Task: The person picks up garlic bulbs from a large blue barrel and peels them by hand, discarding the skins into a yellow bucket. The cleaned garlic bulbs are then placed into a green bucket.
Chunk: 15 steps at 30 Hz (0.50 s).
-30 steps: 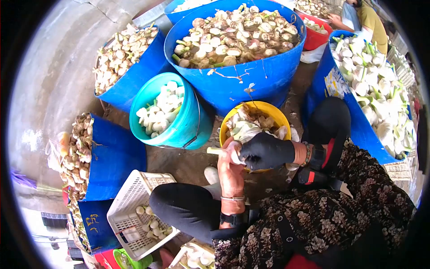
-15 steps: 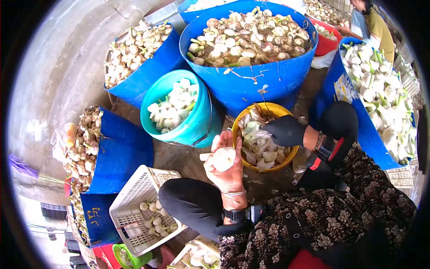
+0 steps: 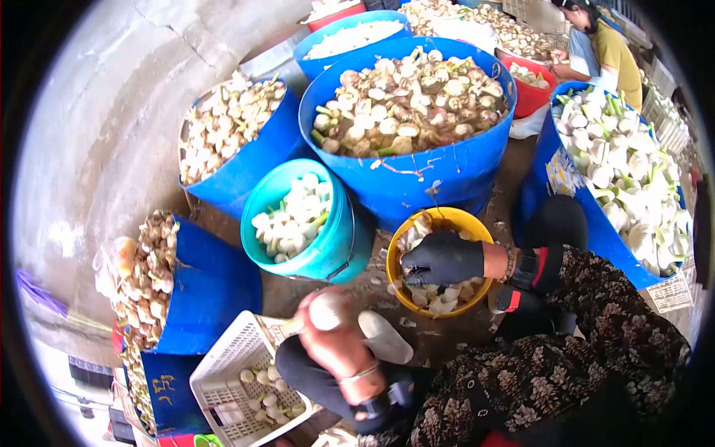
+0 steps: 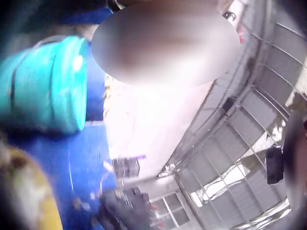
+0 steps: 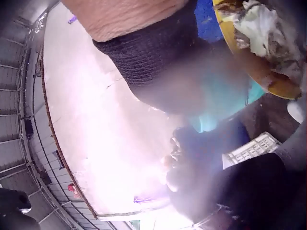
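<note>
My left hand [image 3: 339, 346], blurred in the head view, holds a peeled white garlic bulb [image 3: 325, 311] beside the white crate [image 3: 223, 398] and above my bent knee. My right hand [image 3: 445, 259], in a black glove, hangs over the yellow bucket [image 3: 485, 279] of garlic skins [image 3: 439, 298], its fingers bent downward. Whether those fingers hold anything, I cannot tell. Dark glove fabric [image 5: 144, 62] fills the upper middle of the right wrist view, close to the yellow bucket's rim [image 5: 283, 90]. Peeled bulbs [image 3: 269, 395] lie in the crate.
A teal bucket [image 3: 357, 238] of peeled garlic stands ahead of the left hand. Large blue tubs [image 3: 417, 179] of garlic stand behind it and on both sides. Another person [image 3: 622, 59] sits at the back right near a red tub [image 3: 532, 93]. A white shoe [image 3: 385, 337] is between the hands.
The hands have parted: the left carried the garlic bulb leftward toward the crate, while the gloved right left the bulb and moved over the yellow bucket. The head view has shifted, lowering the scene.
</note>
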Tool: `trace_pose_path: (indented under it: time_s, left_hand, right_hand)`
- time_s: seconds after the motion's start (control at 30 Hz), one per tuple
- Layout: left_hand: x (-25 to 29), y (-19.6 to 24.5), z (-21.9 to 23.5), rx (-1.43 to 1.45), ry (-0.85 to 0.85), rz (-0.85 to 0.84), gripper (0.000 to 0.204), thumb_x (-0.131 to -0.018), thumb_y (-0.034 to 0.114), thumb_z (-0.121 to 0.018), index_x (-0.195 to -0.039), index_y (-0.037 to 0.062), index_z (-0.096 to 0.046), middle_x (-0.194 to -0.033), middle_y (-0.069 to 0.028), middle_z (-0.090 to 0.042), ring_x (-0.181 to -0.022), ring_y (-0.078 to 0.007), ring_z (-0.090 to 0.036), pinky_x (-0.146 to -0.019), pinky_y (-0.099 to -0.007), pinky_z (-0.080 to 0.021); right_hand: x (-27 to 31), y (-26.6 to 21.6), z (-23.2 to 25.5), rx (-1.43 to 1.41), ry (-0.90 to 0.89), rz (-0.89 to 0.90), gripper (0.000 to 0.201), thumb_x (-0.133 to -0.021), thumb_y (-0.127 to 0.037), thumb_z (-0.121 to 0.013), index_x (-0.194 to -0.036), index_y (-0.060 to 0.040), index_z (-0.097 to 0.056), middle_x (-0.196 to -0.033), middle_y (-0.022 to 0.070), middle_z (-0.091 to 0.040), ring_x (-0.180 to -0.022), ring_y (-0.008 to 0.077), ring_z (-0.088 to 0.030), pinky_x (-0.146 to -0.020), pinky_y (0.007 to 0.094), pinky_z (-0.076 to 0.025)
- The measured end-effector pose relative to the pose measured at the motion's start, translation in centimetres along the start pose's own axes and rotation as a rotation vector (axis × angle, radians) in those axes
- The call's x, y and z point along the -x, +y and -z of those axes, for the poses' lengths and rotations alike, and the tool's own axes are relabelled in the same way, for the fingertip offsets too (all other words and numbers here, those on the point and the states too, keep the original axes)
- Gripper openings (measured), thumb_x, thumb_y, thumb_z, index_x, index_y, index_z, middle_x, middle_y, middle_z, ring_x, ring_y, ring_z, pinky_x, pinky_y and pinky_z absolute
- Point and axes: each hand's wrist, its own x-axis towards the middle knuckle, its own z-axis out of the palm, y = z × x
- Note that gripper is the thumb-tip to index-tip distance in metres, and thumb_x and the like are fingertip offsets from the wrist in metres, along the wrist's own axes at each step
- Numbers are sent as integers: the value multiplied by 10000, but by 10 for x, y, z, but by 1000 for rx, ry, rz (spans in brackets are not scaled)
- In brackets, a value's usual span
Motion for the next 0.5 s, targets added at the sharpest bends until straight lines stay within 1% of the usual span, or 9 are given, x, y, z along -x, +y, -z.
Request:
trace_pose_path:
  time_s: [0.07, 0.13, 0.2, 0.27, 0.3, 0.4, 0.43, 0.47, 0.5]
  left_hand:
    - [-7, 50, 16, -603, 81, -421, 241, -912, 182, -491, -1062, 20, -587, -923, -87, -614, -849, -203, -595, -756, -328, -518]
    - [-11, 101, 20, -485, 438, -603, 246, -888, 245, -514, -910, 15, -599, -853, -68, -592, -817, -173, -559, -751, -327, -472]
    - [-11, 135, 36, -725, 516, -795, 199, -857, 208, -533, -868, 23, -606, -877, -69, -594, -843, -170, -552, -800, -323, -446]
    - [-32, 161, 118, -1385, 555, -1073, 386, -873, 158, -592, -1211, -17, -528, -1255, -152, -503, -1135, -246, -472, -991, -402, -353]
    - [-32, 163, 118, -1397, 533, -1041, 441, -855, 134, -619, -1251, -18, -498, -1320, -156, -453, -1172, -250, -440, -1016, -400, -324]
    - [-19, 128, 53, -931, 298, -824, 314, -862, 93, -559, -1157, -12, -543, -1083, -101, -563, -1049, -207, -506, -959, -346, -367]
    - [-12, 117, 24, -963, 154, -731, 154, -845, 68, -541, -979, 5, -583, -931, -56, -566, -891, -160, -516, -866, -303, -403]
    - [-2, 91, -21, -927, 155, -742, 38, -827, 56, -549, -827, 27, -573, -835, -36, -541, -789, -132, -485, -771, -273, -419]
    - [-1, 69, -34, -809, 4, -608, 26, -806, 27, -562, -798, 31, -586, -816, -43, -551, -779, -129, -509, -744, -262, -428]
  right_hand:
    - [-8, 12, 18, -14, 73, 50, 205, -827, -276, -590, -819, -73, -616, -707, 165, -606, -650, 332, -601, -592, 429, -468]
    - [-14, 20, 48, -130, 129, -25, 189, -828, -253, -595, -828, -66, -618, -725, 165, -611, -666, 321, -608, -627, 416, -475]
    - [-19, 44, 79, -64, 150, -114, 165, -827, -230, -600, -853, -69, -627, -756, 157, -622, -702, 305, -618, -661, 407, -477]
    - [-26, 71, 115, 0, 288, -75, 160, -820, -223, -607, -853, -68, -631, -769, 152, -625, -720, 298, -622, -673, 406, -476]
    - [-30, 88, 132, 109, 310, -107, 159, -810, -220, -613, -845, -66, -632, -768, 154, -625, -730, 304, -621, -677, 413, -474]
    - [-40, 140, 171, 267, 281, -231, 190, -780, -239, -618, -825, -55, -632, -780, 162, -630, -751, 332, -617, -688, 440, -470]
    - [-45, 157, 180, 386, 223, -328, 260, -751, -299, -619, -843, -57, -641, -800, 160, -637, -771, 354, -612, -702, 463, -466]
    - [-49, 168, 184, 393, 226, -333, 260, -751, -299, -619, -843, -57, -641, -800, 160, -637, -771, 354, -612, -702, 463, -466]
    - [-56, 173, 186, 453, 65, -414, 280, -745, -321, -621, -874, -73, -643, -823, 159, -642, -787, 345, -617, -718, 455, -471]
